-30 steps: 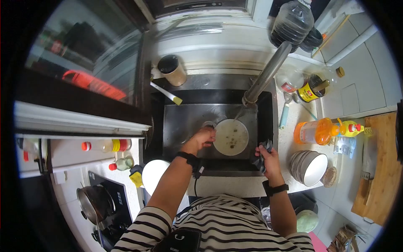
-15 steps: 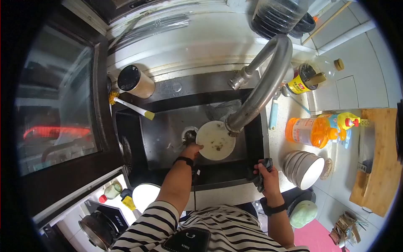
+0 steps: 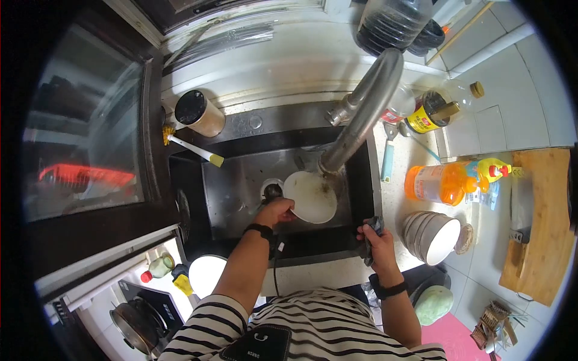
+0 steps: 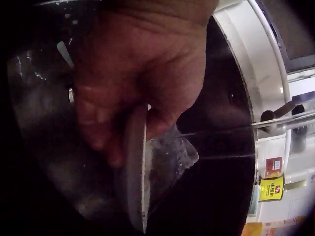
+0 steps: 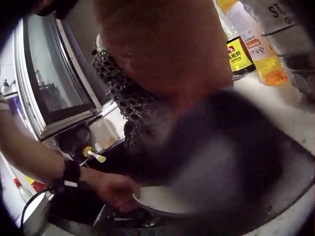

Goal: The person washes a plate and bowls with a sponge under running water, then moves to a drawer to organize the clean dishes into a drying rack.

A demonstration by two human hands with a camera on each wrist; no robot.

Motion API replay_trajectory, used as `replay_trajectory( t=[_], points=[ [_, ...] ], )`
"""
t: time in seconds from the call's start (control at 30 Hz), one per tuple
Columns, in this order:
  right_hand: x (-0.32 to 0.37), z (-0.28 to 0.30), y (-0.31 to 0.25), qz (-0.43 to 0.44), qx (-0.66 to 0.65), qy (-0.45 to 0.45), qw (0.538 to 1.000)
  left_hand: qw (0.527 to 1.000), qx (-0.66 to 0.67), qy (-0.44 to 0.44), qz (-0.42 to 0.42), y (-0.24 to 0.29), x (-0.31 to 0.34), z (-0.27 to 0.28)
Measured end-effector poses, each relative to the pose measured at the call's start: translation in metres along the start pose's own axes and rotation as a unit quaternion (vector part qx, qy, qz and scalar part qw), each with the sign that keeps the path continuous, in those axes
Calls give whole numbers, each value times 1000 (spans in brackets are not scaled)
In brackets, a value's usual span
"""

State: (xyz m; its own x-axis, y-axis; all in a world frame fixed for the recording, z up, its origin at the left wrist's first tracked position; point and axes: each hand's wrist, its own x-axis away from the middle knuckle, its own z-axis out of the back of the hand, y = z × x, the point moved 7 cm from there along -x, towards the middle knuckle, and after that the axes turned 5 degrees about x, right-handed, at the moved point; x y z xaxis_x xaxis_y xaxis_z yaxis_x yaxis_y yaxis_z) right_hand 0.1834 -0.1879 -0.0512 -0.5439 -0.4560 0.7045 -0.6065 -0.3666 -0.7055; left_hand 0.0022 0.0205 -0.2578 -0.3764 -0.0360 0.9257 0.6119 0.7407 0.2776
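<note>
In the dark sink, the left hand pinches the left rim of a white bowl, which is tilted and has dark bits by its upper right edge. The left wrist view shows the bowl edge-on between the thumb and fingers of the left hand. Over the sink's right front edge, the right hand grips a dark mesh cloth; in the right wrist view the cloth hangs from the right hand, partly blurred.
A metal faucet arches over the bowl's upper right. A brush lies across the sink's left rim near a lidded jar. Stacked bowls and an orange bottle stand on the right counter.
The left hand has moved from beside the bowl to its rim. Since half a second ago the bowl has tipped, and fewer bits show in it. The head view has shifted.
</note>
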Motion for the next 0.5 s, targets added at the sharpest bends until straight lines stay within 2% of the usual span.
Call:
replay_trajectory(
  t=[0.2,0.33,0.4,0.47,0.5],
  points=[
    [-11,-12,-2,-6,-36,-43,998,999,-20,26,-3,-1,47,0],
    [-18,-25,-14,-2,-23,-58,998,994,-3,41,-100,12,88,-7],
    [-21,-42,-30,42,7,-73,996,988,29,60,-142,22,116,-16],
    [-28,-63,-41,102,15,-101,990,983,99,29,-150,19,118,-22],
    [-34,-73,-45,147,93,-104,979,979,133,13,-153,16,119,-25]
  ],
)
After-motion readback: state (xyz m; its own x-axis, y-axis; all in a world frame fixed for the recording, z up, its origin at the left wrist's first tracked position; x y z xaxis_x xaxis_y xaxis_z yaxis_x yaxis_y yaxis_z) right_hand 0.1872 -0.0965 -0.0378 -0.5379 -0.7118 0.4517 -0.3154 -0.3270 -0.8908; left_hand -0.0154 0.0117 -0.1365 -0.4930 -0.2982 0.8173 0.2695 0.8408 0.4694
